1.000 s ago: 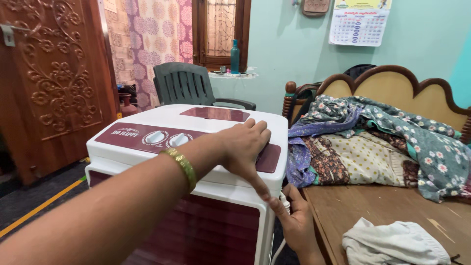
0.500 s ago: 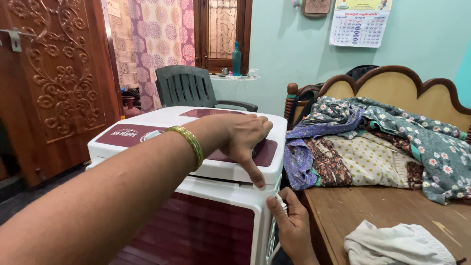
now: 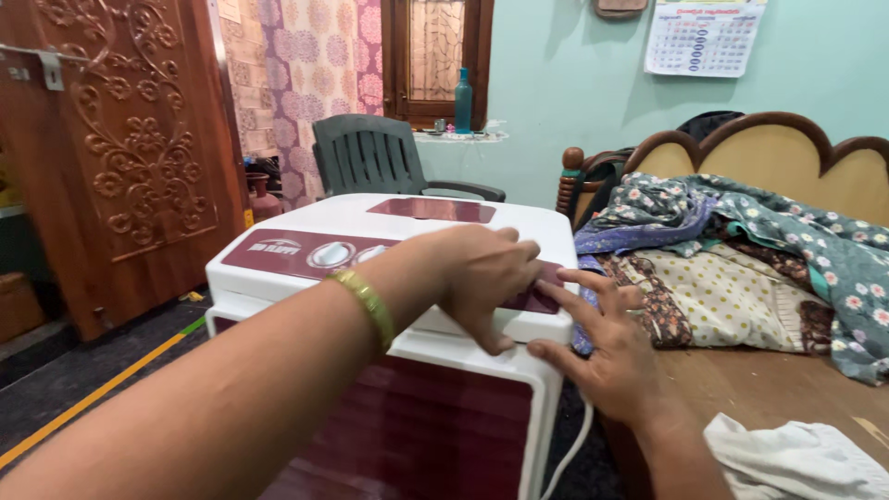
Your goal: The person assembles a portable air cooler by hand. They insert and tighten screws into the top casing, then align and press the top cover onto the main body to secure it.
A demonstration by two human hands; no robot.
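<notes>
The white and maroon air cooler stands upright on the floor, close against the wooden bed; its maroon front panel faces the camera, and its flat top, with a maroon control strip and two round knobs, runs long from left to right; a white cord hangs down from its right front corner.

The left hand lies across the right end of the top, palm down, fingers loosely curled over the front edge, the thumb pointing down against the white rim; a gold bangle sits on that forearm; the right hand is spread open, fingers splayed, fingertips on the top's right corner just beside the left hand; neither hand is clamped on anything.

On the bed, a heap of floral and dotted quilts lies against the curved headboard, and a white cloth sits near the front edge; behind the cooler stands a dark plastic chair, with a blue bottle on the window sill, a carved wooden door at left, and a calendar on the pale green wall.
</notes>
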